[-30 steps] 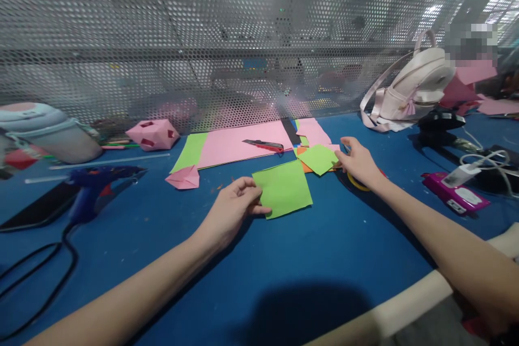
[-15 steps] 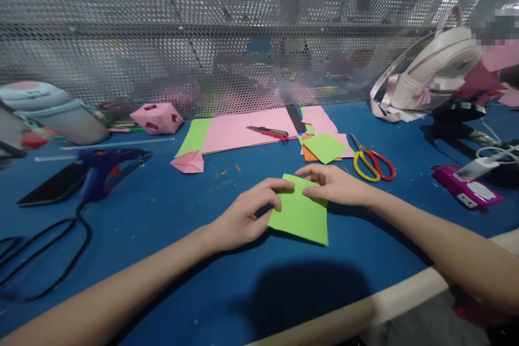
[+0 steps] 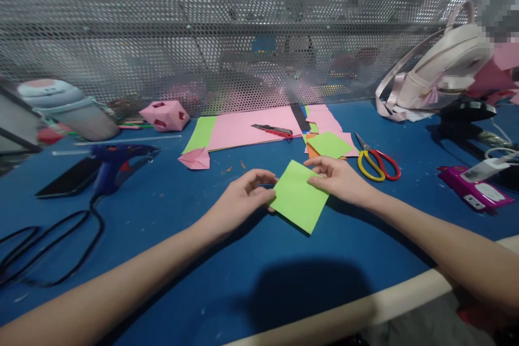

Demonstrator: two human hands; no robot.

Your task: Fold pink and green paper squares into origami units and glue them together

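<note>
Just below the frame's centre, the green paper square [image 3: 302, 200] points one corner toward the bottom edge. It looks light, thin and flexible, probably easy to crease; edges and corners seem the safest holds. The left hand [image 3: 245, 194] has its grip pinched at the left edge; the right hand [image 3: 340, 179] clamps the upper-right edge, thumb on top. Farther, right of centre, scissors [image 3: 380, 165] lie on the blue surface [image 3: 194, 286].

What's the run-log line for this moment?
left hand: at green sheet's left corner | right hand: holding green sheet | scissors: beyond right hand
</note>
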